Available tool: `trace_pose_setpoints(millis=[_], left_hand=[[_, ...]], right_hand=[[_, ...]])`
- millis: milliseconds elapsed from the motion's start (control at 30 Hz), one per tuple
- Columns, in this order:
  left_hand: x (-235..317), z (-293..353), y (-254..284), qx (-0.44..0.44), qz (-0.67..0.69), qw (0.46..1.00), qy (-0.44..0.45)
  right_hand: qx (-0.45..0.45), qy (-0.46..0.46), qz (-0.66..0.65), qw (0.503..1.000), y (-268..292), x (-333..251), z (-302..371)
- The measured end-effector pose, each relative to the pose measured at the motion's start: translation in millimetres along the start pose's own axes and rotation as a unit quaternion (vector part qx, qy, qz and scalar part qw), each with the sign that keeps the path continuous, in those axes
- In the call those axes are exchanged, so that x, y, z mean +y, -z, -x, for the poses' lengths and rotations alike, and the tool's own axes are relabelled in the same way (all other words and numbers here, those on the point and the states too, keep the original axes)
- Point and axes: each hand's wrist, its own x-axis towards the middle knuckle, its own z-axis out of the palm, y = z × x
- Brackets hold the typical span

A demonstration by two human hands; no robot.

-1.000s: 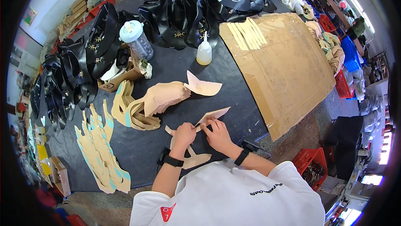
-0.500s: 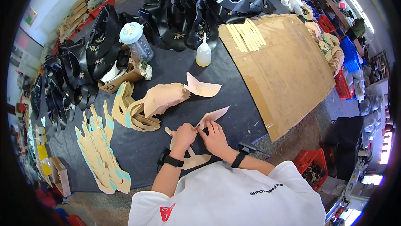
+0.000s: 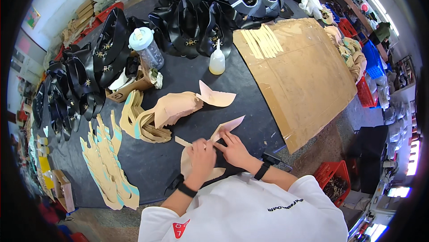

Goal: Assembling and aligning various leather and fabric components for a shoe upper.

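Note:
Low on the dark tabletop, a flat beige shoe-lining piece (image 3: 186, 163) lies under my hands. A folded pinkish lining piece (image 3: 229, 125) stands up at its far end. My left hand (image 3: 202, 158) is closed over the beige piece, its fingers curled where the two pieces meet. My right hand (image 3: 235, 151) pinches the near end of the pinkish piece, touching my left fingertips. The join is hidden under the fingers. Beyond them lie a stack of pinkish lining pieces (image 3: 177, 105), a loose pinkish piece (image 3: 217, 97) and a bundle of curved beige pieces (image 3: 136, 116).
Beige strips with blue-green edges (image 3: 109, 166) overlap at left. A cardboard sheet (image 3: 304, 72) carries pale strips (image 3: 261, 41). A squeeze bottle (image 3: 217, 61), lidded tumbler (image 3: 146, 47) and small carton (image 3: 129, 87) stand beyond. Black shoe uppers (image 3: 187, 25) crowd the far and left edges.
My left hand has shifted right and slightly down over the beige piece, its fingers now higher against my right hand. My right hand still holds the pinkish piece, which has barely moved.

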Motion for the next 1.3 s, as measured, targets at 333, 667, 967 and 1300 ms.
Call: trace_pose_setpoints(millis=[333, 667, 967, 1300], left_hand=[[-46.0, 80.5, 11.3, -0.1, 0.018, 0.941, -0.324], [-156.8, -5.5, 96.8, -0.306, 0.522, 0.795, 0.038], [-338.2, -107.8, 82.8, -0.186, 0.495, 0.846, 0.075], [-327.8, -121.6, 38.7, -0.012, 0.368, 0.917, 0.155]], right_hand=[[0.083, 0.04, 0.117, 0.989, 14.4, 20.1, -38.8], [-0.006, 0.104, -0.083, 0.991, 87.3, 1.9, -107.6], [-0.042, 0.062, -0.366, 0.928, 80.0, -51.0, -239.0], [0.089, 0.003, -0.086, 0.992, 59.9, -56.9, -235.5]])
